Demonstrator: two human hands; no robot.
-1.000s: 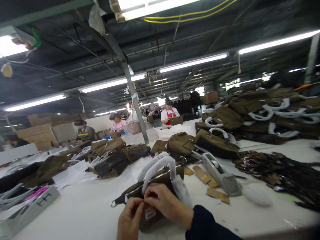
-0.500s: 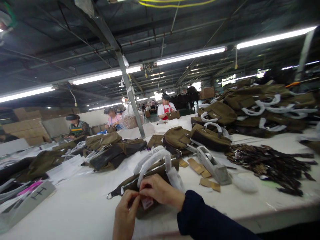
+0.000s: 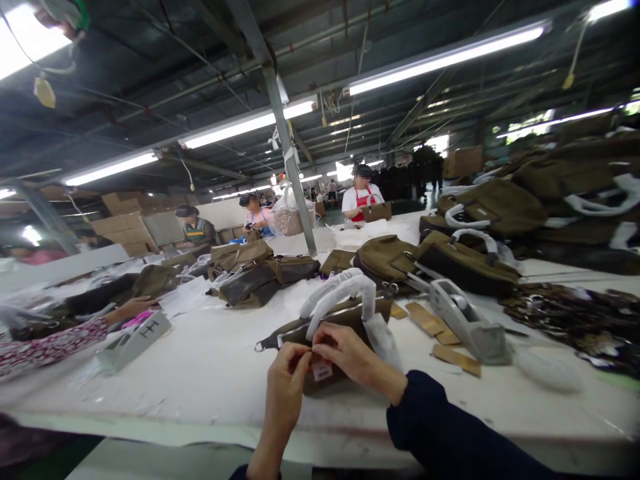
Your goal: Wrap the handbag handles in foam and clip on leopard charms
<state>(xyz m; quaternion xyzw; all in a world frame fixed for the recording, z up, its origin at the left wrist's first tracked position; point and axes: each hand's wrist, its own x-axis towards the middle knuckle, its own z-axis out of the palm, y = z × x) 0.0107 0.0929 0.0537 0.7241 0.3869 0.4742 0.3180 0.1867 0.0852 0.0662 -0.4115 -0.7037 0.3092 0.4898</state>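
Note:
An olive-green handbag (image 3: pixel 345 327) stands on the white table, its handles (image 3: pixel 345 290) wrapped in white material. My left hand (image 3: pixel 287 383) and my right hand (image 3: pixel 347 353) meet at the front of the bag, just below the handle base. Both are pinched, fingertips almost touching. What lies between the fingertips is too small to name. A white tag with a red tint (image 3: pixel 321 369) hangs just below them against the bag. A metal ring (image 3: pixel 259 347) sticks out at the bag's left end.
Right of the bag are brown card pieces (image 3: pixel 456 360), a grey tape dispenser (image 3: pixel 470 323) and a dark pile of straps (image 3: pixel 575 327). More bags (image 3: pixel 250 270) lie behind. At left, a person's patterned sleeve (image 3: pixel 55 343) reaches past a pale box (image 3: pixel 137 340). Other people sit beyond.
The view has swung left and down, so the bag and hands appear further right and higher. A person's arm has come into view at left. Both hands stay pinched at the bag.

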